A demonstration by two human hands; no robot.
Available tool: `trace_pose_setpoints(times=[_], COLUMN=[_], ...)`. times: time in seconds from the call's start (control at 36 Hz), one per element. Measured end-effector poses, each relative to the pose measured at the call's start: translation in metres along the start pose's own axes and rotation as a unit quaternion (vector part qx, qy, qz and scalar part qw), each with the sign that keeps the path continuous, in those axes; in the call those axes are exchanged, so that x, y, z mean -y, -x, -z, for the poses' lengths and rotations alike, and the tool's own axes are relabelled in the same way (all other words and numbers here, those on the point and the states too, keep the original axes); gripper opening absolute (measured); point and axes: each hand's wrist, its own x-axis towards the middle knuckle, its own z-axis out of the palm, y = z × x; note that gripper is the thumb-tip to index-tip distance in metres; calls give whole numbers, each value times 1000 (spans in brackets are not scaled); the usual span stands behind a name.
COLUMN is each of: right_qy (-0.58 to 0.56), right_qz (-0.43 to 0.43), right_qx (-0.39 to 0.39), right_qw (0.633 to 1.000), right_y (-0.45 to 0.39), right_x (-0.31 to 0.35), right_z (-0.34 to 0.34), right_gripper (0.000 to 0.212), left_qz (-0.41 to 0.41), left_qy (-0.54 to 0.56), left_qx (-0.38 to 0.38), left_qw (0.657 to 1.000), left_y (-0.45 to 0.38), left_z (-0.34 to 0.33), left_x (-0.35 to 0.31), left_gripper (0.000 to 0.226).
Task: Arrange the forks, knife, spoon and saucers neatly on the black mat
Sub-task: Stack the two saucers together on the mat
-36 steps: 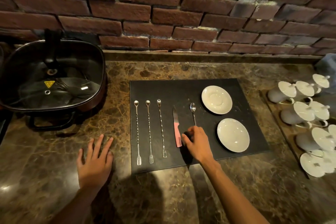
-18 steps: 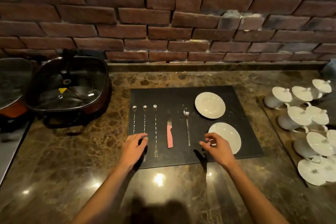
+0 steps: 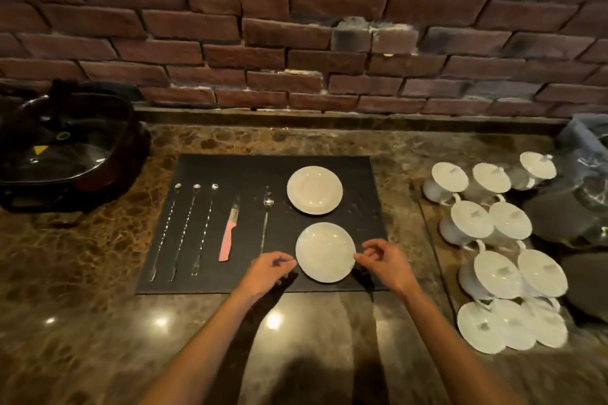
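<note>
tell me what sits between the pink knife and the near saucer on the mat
In the head view, only the spoon lies between the pink knife and the near saucer, upright on the black mat.

Table (image 3: 98,273): brown marble, brick wall (image 3: 296,43) along back edge. Back-left corner: dark square pan (image 3: 70,158) under glass lid, yellow warning sticker on the lid. Right edge: white lidded cups (image 3: 496,246) clustered in rows. Far right: grey items, too blurred to identify.
</note>
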Motion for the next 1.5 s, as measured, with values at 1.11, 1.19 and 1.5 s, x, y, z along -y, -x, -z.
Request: trace_pose_setpoints(times=[1.11, 1.19, 1.5], right_qy=[-114, -122, -82], right_qz=[-78, -73, -93], right_qx=[99, 94, 60], right_qw=[985, 985, 990], right_y=[-85, -104, -170], right_x=[16, 32, 63], right_z=[-4, -2, -21], right_gripper=[10, 10, 17], left_qz=[59, 41, 64], left_qy=[89, 86, 72], left_qx=[21, 5, -19], left_qw=[994, 995, 995], left_y=[-73, -87, -142], left_z=[-3, 8, 35], left_x=[-57, -70, -90], left_gripper=[24, 28, 28])
